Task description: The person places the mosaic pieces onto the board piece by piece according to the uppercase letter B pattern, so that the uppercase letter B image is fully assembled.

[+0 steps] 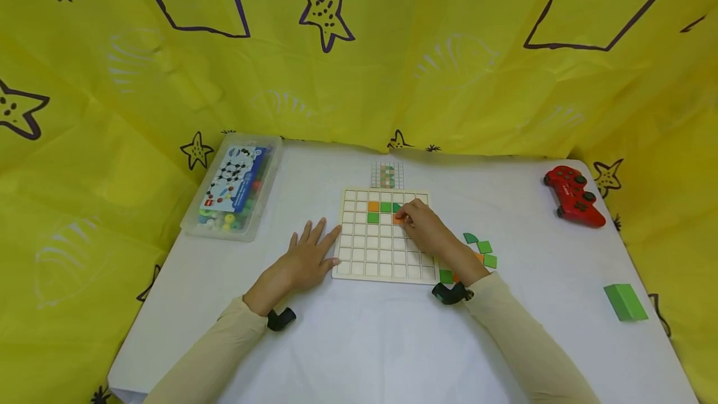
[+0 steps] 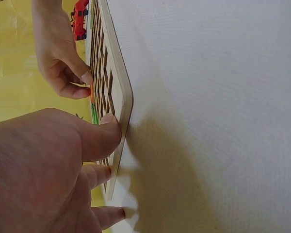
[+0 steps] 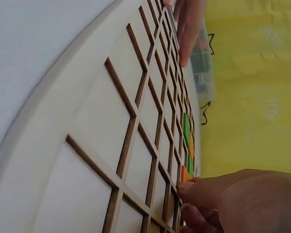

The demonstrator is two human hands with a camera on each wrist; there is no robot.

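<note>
A light wooden grid board (image 1: 359, 267) lies on the white table. My right hand (image 1: 425, 229) is over its upper right part, thumb and fingertips pinching an orange tile (image 1: 397, 219) at a cell. Close by sit an orange tile (image 1: 373, 206), a green tile (image 1: 386, 207), another green tile (image 1: 373, 218) and a darker green piece (image 1: 396, 207), partly hidden by the fingers. My left hand (image 1: 305, 260) rests with spread fingers at the board's left edge; in the left wrist view its thumb (image 2: 106, 136) touches the rim. Behind the board is a small printed grid card (image 1: 387, 175).
Several loose tiles, among them a green one (image 1: 485, 247), lie right of the board, some hidden under the right forearm. A clear plastic box (image 1: 230, 192) of colourful parts stands at the left. On the right are a red game controller (image 1: 574, 196) and a green block (image 1: 625, 302).
</note>
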